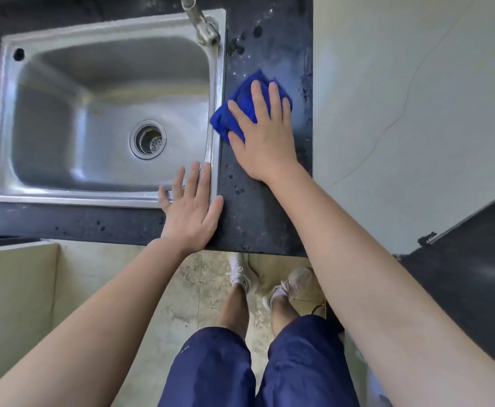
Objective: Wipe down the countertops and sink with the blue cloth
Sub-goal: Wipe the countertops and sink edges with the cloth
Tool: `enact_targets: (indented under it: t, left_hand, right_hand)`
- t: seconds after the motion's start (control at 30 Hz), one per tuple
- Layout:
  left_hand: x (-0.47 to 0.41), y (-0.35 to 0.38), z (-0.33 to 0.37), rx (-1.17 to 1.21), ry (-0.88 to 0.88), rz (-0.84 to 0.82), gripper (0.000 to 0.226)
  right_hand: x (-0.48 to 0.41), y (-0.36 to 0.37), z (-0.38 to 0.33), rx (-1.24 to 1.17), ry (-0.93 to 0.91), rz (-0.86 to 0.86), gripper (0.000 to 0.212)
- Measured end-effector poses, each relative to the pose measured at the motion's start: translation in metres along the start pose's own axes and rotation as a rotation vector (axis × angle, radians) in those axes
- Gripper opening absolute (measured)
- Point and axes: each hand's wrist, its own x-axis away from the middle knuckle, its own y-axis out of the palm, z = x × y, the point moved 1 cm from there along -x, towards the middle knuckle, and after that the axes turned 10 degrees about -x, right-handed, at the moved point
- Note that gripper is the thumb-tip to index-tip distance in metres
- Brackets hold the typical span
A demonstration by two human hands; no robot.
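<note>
Pressing bunched blue cloth (247, 104), right hand (265, 139), dark countertop (252, 212)

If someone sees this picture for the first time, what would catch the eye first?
Probably the blue cloth, bright against the dark countertop, pressed flat under the right hand just right of the sink. Next, the steel sink, with the left hand resting open on its near right corner.

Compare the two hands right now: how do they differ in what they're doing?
The right hand presses flat on the blue cloth on the dark countertop; the left hand holds nothing. The right hand lies beside the sink; the left hand rests on its near corner. Both are open, palms down.
</note>
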Motion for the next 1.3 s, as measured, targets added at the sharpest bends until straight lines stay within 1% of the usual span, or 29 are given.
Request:
enact_targets:
  t: [0.07, 0.13, 0.2, 0.3, 0.43, 0.57, 0.63, 0.73, 0.8, 0.87, 0.9, 0.97, 1.03, 1.13, 1.17, 1.27, 1.3]
  left_hand:
    - [-0.001, 0.000, -0.001, -0.006, 0.013, -0.007, 0.069]
    - [-0.001, -0.001, -0.003, -0.013, 0.029, -0.014, 0.072]
    - [-0.002, -0.003, -0.004, -0.019, 0.044, -0.025, 0.075]
    - [-0.002, -0.004, -0.004, -0.016, 0.065, -0.040, 0.076]
    - [-0.002, -0.003, -0.007, 0.013, 0.083, -0.059, 0.077]
    - [-0.003, -0.001, -0.009, 0.053, 0.103, -0.052, 0.075]
    - [-0.003, -0.002, -0.009, 0.079, 0.112, -0.050, 0.073]
    - [0.000, -0.002, -0.011, 0.126, 0.140, -0.044, 0.074]
    - [0.000, -0.003, -0.014, 0.169, 0.181, -0.043, 0.076]
    - [0.002, -0.007, -0.022, 0.211, 0.239, -0.068, 0.078]
    - [0.004, -0.008, -0.027, 0.205, 0.274, -0.082, 0.076]
    - [0.013, -0.004, -0.041, 0.118, 0.331, -0.080, 0.067]
    - [0.023, 0.002, -0.059, 0.037, 0.314, -0.050, 0.060]
    - [0.033, 0.008, -0.084, 0.051, 0.263, -0.028, 0.059]
    - [0.032, 0.009, -0.089, 0.064, 0.272, -0.028, 0.060]
    - [0.029, 0.009, -0.091, 0.111, 0.274, -0.049, 0.063]
    - [0.028, 0.009, -0.089, 0.120, 0.266, -0.053, 0.061]
  right_hand:
    - [0.043, 0.007, 0.001, -0.015, -0.125, -0.043, 0.057]
    - [0.088, 0.010, 0.008, -0.051, -0.205, -0.050, 0.056]
    - [0.121, 0.008, 0.023, -0.066, -0.213, -0.049, 0.056]
    - [0.133, 0.001, 0.039, -0.039, -0.204, -0.074, 0.056]
    - [0.098, -0.002, 0.024, -0.028, -0.112, -0.057, 0.058]
    - [0.034, 0.000, -0.010, 0.022, 0.036, -0.065, 0.060]
    - [0.023, 0.004, -0.025, 0.028, 0.105, -0.047, 0.059]
    - [0.057, 0.012, -0.030, 0.026, 0.103, -0.056, 0.058]
    - [0.105, 0.018, -0.031, 0.035, 0.081, -0.046, 0.058]
    - [0.155, 0.024, -0.031, 0.052, 0.104, -0.057, 0.058]
    - [0.177, 0.025, -0.028, 0.070, 0.125, -0.066, 0.058]
    - [0.209, 0.023, -0.021, 0.101, 0.173, -0.075, 0.058]
    - [0.226, 0.023, -0.017, 0.100, 0.226, -0.076, 0.058]
    - [0.229, 0.032, -0.030, 0.085, 0.297, -0.033, 0.057]
    - [0.225, 0.037, -0.041, 0.088, 0.267, -0.028, 0.057]
    - [0.198, 0.062, -0.082, 0.091, 0.022, -0.050, 0.058]
    - [0.189, 0.067, -0.093, 0.072, -0.015, -0.059, 0.059]
